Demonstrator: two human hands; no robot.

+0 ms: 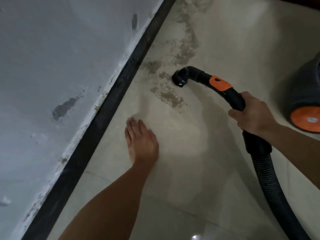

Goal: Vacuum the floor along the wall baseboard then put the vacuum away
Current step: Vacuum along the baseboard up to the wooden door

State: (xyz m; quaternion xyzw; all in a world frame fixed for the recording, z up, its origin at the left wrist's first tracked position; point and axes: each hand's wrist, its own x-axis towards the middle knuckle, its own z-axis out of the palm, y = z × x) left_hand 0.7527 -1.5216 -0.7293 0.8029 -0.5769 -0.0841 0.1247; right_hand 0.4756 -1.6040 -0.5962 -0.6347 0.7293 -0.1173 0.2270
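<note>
R grip [251,115] curled tight round hose handle [233,97] | nozzle [180,78] ahead-left of grip, mouth down on floor [173,187] at dirt patch [171,97] | handle axis runs grip→baseboard [112,97]; more dirt beyond nozzle | L grip [142,139] spread flat, idle, nearer baseboard | vac body [304,94] just right of R grip

The vacuum's curved black wand [204,77], with an orange slider on top, has its mouth [179,79] down on the pale tile floor [173,187], right at the edge of a gritty grey-brown dust trail [170,92] running near the black baseboard [110,104]. The right hand [251,115] grips the wand just above its joint with the ribbed black hose [270,184], which trails off bottom right. The dark canister [303,90] with its orange wheel [306,119] sits at the right edge.
</note>
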